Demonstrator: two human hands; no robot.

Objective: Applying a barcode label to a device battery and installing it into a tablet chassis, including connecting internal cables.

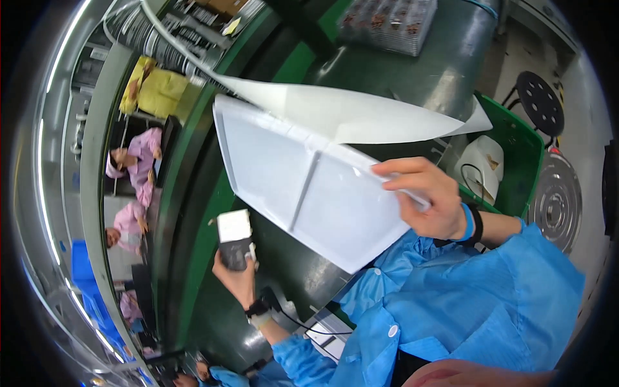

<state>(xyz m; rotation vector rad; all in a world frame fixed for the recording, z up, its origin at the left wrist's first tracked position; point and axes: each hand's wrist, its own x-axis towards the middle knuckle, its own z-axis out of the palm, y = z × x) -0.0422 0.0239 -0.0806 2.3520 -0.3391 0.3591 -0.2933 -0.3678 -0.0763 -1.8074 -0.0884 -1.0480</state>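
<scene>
My left hand is closed round a small block, dark grey on the near part and white on the far part; I cannot make out exactly what it is. With my right hand I grip the right rim of a shallow white plastic tray, thumb and fingers on either side of the edge. The tray is tilted, has a divider across its middle, and no loose items show in it. Behind it a curling white sheet touches or overlaps its far edge. A black strap with a cord circles my left wrist.
The dark green bench lies beneath. A clear tray stack with small brown parts stands at the far end. To the right are a green bin with white material and a black stool. Several people in pink work at the left.
</scene>
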